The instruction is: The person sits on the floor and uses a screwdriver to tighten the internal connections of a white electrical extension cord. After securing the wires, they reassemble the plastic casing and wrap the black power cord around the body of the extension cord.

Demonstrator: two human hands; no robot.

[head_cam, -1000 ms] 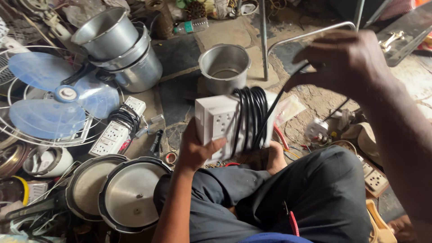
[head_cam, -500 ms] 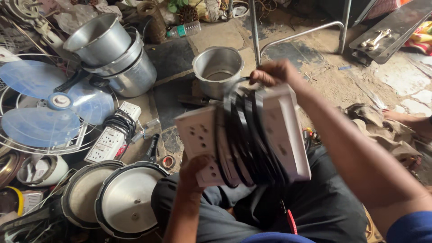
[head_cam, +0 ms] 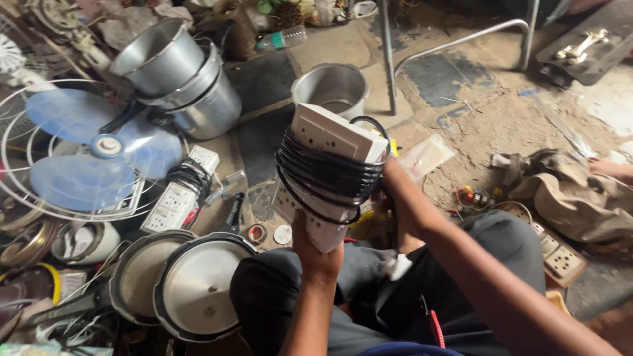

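Note:
I hold a white extension board [head_cam: 330, 142] with several sockets upright above my knees. A black cable [head_cam: 323, 175] is wound many times around its middle. My left hand [head_cam: 315, 250] grips the board's lower end from below. My right hand [head_cam: 390, 173] is behind the board's right side, touching the wound cable; its fingers are mostly hidden by the board.
A blue-bladed fan in a wire cage [head_cam: 86, 155] lies at left. Stacked steel pots [head_cam: 178, 79] and a single pot [head_cam: 333, 86] stand beyond. Pressure-cooker lids [head_cam: 194, 287] lie near my left knee. Another white extension board [head_cam: 181, 191], a metal stand leg [head_cam: 389, 59] and socket plates [head_cam: 560, 257] surround me.
The board has turned from lying sideways to standing upright. My right hand has dropped from the top edge to the board's right side, with the cable wound tight.

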